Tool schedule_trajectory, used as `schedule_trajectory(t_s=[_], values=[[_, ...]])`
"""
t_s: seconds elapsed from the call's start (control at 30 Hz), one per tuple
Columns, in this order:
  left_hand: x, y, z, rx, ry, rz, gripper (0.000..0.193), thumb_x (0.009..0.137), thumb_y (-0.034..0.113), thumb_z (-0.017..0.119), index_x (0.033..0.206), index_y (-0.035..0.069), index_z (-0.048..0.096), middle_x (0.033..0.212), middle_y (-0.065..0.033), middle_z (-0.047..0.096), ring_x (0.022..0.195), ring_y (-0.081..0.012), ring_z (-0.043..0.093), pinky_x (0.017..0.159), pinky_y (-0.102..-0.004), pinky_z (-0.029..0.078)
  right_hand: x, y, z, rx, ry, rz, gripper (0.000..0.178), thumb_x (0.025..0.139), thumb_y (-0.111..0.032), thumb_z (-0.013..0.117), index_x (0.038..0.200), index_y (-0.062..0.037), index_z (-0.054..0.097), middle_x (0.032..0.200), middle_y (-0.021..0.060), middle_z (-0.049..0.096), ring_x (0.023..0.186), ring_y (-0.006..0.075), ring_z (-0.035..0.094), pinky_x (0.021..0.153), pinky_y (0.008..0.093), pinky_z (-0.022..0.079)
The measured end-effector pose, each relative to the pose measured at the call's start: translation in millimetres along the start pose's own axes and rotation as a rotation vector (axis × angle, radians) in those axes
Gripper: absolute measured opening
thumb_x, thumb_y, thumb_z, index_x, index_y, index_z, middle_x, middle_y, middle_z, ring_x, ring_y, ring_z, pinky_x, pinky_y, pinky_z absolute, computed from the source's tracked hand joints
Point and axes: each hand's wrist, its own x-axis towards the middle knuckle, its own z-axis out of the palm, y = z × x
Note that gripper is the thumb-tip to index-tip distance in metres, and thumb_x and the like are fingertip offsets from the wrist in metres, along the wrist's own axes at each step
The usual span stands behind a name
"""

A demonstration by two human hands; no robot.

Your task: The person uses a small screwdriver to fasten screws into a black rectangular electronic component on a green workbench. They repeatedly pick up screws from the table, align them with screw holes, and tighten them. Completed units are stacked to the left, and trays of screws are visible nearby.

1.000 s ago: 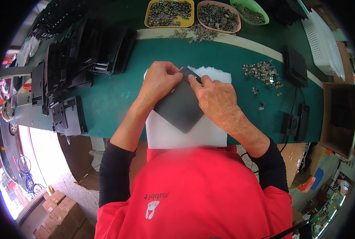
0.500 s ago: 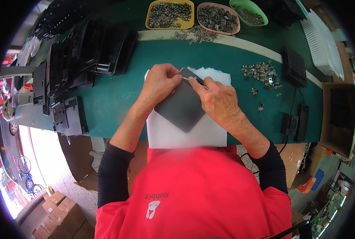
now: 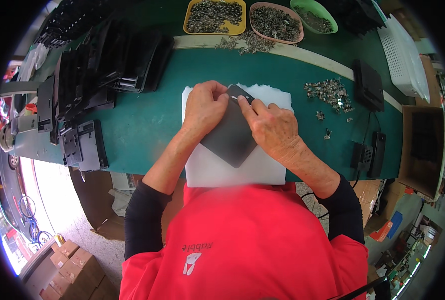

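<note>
Two bare hands meet at the far corner of one dark panel (image 3: 230, 137), set cornerwise over a single white pad (image 3: 235, 176) on a green table (image 3: 147, 125). The left hand (image 3: 205, 107) is curled nearly closed at the panel's edge; the right hand (image 3: 275, 127) is half curled, index finger extended onto it. Whether either grips it, one cannot tell. Beyond sit three containers: yellow tray (image 3: 215, 33), pink tray (image 3: 301, 31), green bowl (image 3: 334, 25). One heap of clips (image 3: 332, 94) lies right.
</note>
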Motion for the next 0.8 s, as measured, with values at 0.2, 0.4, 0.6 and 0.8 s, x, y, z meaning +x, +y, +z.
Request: schedule_trajectory(t_s=[0.2, 0.4, 0.6, 0.8], values=[[-2.4, -1.1, 1.3, -0.022, -0.001, -0.048, 0.022, 0.082, 0.012, 0.059, 0.097, -0.001, 0.069, 0.088, -0.0147, 0.072, 0.083, -0.0269, 0.069, 0.077, -0.0369, 0.053, 13.9, -11.6, -13.8, -0.074, -0.176, -0.046, 0.043, 0.075, -0.011, 0.064, 0.117, -0.0029, 0.065, 0.077, 0.0028, 0.060, 0.058, 0.0169, 0.062, 0.047, 0.0282, 0.050], [1.2, -5.5, 3.8, -0.049, 0.035, 0.036, 0.020, 0.079, 0.015, 0.064, 0.091, -0.001, 0.070, 0.079, -0.0113, 0.071, 0.073, -0.0210, 0.067, 0.070, -0.0344, 0.051, 34.7, -7.6, -37.4, 0.103, -0.238, -0.165, 0.008, 0.076, -0.012, 0.063, 0.075, -0.0083, 0.070, 0.072, 0.0065, 0.065, 0.070, 0.0226, 0.067, 0.055, 0.0350, 0.053], [8.5, -13.3, 5.8, -0.168, 0.029, 0.084, 0.017, 0.079, 0.014, 0.070, 0.086, -0.001, 0.069, 0.070, -0.0047, 0.066, 0.062, -0.0116, 0.060, 0.058, -0.0281, 0.048, 26.1, 2.0, -21.4, 0.144, -0.178, -0.043, 0.011, 0.081, -0.013, 0.058, 0.083, -0.0099, 0.068, 0.080, 0.0072, 0.068, 0.075, 0.0231, 0.068, 0.059, 0.0372, 0.054], [-10.0, 24.1, -28.2, -0.176, -0.002, 0.215, 0.011, 0.086, 0.009, 0.068, 0.086, -0.001, 0.065, 0.074, -0.0003, 0.064, 0.066, -0.0065, 0.056, 0.059, -0.0242, 0.045, -7.5, 25.9, -17.8, 0.638, 0.119, 0.238, 0.028, 0.088, -0.012, 0.063, 0.115, -0.0053, 0.066, 0.089, 0.0215, 0.067, 0.078, 0.0363, 0.066, 0.067, 0.0423, 0.053]])
